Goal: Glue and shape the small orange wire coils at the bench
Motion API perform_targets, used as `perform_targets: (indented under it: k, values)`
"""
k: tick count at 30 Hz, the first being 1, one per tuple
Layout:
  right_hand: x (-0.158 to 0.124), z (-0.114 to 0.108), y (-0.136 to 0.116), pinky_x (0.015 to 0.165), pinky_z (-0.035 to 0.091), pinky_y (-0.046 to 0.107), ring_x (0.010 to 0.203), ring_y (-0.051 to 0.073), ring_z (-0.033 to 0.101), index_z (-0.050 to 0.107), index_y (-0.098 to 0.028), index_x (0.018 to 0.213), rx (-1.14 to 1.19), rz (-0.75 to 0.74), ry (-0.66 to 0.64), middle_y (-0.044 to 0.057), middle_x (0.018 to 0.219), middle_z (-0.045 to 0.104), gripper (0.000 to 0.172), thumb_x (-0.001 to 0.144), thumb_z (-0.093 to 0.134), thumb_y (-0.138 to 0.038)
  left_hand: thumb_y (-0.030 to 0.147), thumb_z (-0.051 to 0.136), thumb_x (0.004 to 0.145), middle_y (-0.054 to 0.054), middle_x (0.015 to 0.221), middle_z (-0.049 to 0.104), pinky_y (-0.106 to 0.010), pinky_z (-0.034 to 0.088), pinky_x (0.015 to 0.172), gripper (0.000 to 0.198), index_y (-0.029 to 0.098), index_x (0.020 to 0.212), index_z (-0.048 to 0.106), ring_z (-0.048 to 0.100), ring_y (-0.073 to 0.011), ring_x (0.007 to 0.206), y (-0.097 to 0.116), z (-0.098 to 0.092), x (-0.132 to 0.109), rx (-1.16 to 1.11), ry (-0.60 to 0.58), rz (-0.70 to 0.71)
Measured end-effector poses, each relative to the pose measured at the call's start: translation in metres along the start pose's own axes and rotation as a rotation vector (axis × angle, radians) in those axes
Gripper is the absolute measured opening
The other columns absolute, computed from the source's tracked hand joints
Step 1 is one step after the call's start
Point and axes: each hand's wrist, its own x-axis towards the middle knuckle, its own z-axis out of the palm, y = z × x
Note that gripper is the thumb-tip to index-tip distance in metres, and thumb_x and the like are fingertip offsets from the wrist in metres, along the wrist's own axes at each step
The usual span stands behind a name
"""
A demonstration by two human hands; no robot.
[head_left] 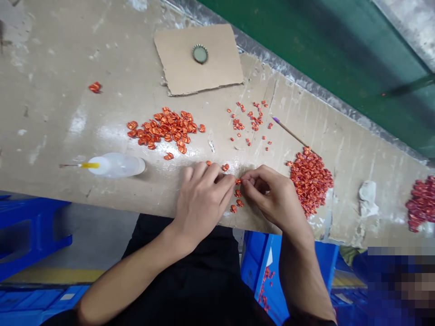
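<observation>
A small orange striped piece (pixel 238 181) sits between the fingertips of my two hands, low over the table. My right hand (pixel 273 192) pinches at it from the right with thumb and forefinger. From the other side my left hand (pixel 204 194) comes close with bent fingers pressed together, their tips mostly hidden from above. Just below, a few like pieces (pixel 239 203) lie in a short line near the table edge. Two more, one of them an orange piece (pixel 225 167), lie just beyond my left fingers.
A loose pile of orange pieces (pixel 166 129) lies at left, a denser pile (pixel 311 181) at right. Tiny orange bits (pixel 254 120) are scattered beyond my hands. Around them are a white squeeze bottle (pixel 118 165), a thin purple-tipped stick (pixel 292 132) and cardboard (pixel 204 77) bearing a bottle cap (pixel 200 54).
</observation>
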Motion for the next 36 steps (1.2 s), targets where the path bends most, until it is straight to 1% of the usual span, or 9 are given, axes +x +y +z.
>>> perform_targets:
  k: [7, 14, 17, 22, 26, 31, 33, 36]
  values:
    - [-0.004, -0.002, -0.002, 0.071, 0.052, 0.032, 0.071, 0.016, 0.062, 0.076, -0.025, 0.097, 0.0, -0.021, -0.086, 0.0, 0.085, 0.073, 0.009, 0.103, 0.071, -0.021, 0.025, 0.067, 0.113, -0.004, 0.098, 0.071, -0.045, 0.036, 0.085, 0.012, 0.027, 0.108, 0.077, 0.06, -0.0264, 0.098, 0.0, 0.002, 0.0, 0.013, 0.017, -0.021]
    - [-0.002, -0.002, 0.0, 0.072, 0.053, 0.032, 0.072, 0.016, 0.062, 0.079, -0.024, 0.101, 0.018, -0.041, -0.08, 0.001, 0.086, 0.073, 0.011, 0.108, 0.071, -0.026, 0.025, 0.061, 0.116, -0.004, 0.097, 0.072, -0.045, 0.036, 0.086, 0.018, 0.027, 0.113, 0.079, 0.058, -0.0264, 0.097, -0.001, 0.001, -0.001, -0.022, 0.007, -0.004]
    - [-0.002, -0.002, -0.001, 0.073, 0.052, 0.032, 0.073, 0.016, 0.063, 0.078, -0.024, 0.1, 0.017, -0.048, -0.087, 0.0, 0.086, 0.072, 0.011, 0.107, 0.071, -0.023, 0.025, 0.061, 0.116, -0.004, 0.097, 0.071, -0.046, 0.036, 0.085, 0.019, 0.026, 0.113, 0.079, 0.058, -0.0263, 0.097, -0.002, 0.001, -0.001, -0.028, 0.008, -0.007]
    - [0.0, -0.003, -0.003, 0.071, 0.053, 0.032, 0.075, 0.017, 0.066, 0.079, -0.024, 0.1, 0.09, -0.019, -0.076, 0.0, 0.087, 0.072, 0.009, 0.105, 0.072, -0.02, 0.024, 0.063, 0.115, -0.004, 0.095, 0.07, -0.044, 0.035, 0.085, 0.017, 0.027, 0.112, 0.08, 0.056, -0.0258, 0.094, -0.001, 0.002, -0.001, -0.024, 0.015, -0.004]
    - [0.005, -0.003, -0.004, 0.069, 0.051, 0.031, 0.074, 0.015, 0.064, 0.08, -0.024, 0.099, 0.09, -0.022, -0.095, 0.0, 0.086, 0.071, 0.011, 0.102, 0.072, -0.017, 0.025, 0.061, 0.116, -0.004, 0.096, 0.07, -0.045, 0.034, 0.085, 0.019, 0.026, 0.111, 0.08, 0.056, -0.0261, 0.095, -0.001, 0.001, -0.002, -0.021, 0.007, -0.003]
    - [0.011, -0.004, -0.003, 0.067, 0.05, 0.029, 0.07, 0.015, 0.062, 0.079, -0.023, 0.104, 0.13, 0.03, -0.122, -0.002, 0.081, 0.071, 0.006, 0.1, 0.075, -0.02, 0.024, 0.064, 0.115, -0.003, 0.096, 0.071, -0.045, 0.035, 0.084, 0.017, 0.027, 0.112, 0.08, 0.057, -0.0263, 0.098, -0.002, 0.003, -0.002, -0.016, 0.022, 0.002]
    - [0.015, -0.006, -0.003, 0.065, 0.049, 0.028, 0.069, 0.014, 0.061, 0.076, -0.023, 0.106, 0.166, 0.053, -0.136, -0.003, 0.079, 0.069, 0.008, 0.098, 0.077, -0.022, 0.024, 0.065, 0.114, -0.003, 0.095, 0.07, -0.045, 0.035, 0.084, 0.016, 0.027, 0.112, 0.08, 0.057, -0.0259, 0.096, -0.002, 0.004, -0.002, -0.016, 0.03, 0.003]
    - [0.023, -0.01, -0.004, 0.058, 0.046, 0.026, 0.064, 0.013, 0.059, 0.073, -0.023, 0.097, 0.22, 0.103, -0.192, -0.004, 0.075, 0.067, 0.007, 0.094, 0.078, -0.023, 0.023, 0.065, 0.114, -0.003, 0.095, 0.07, -0.045, 0.035, 0.084, 0.017, 0.027, 0.111, 0.081, 0.056, -0.0254, 0.095, -0.003, 0.004, -0.001, -0.014, 0.029, 0.011]
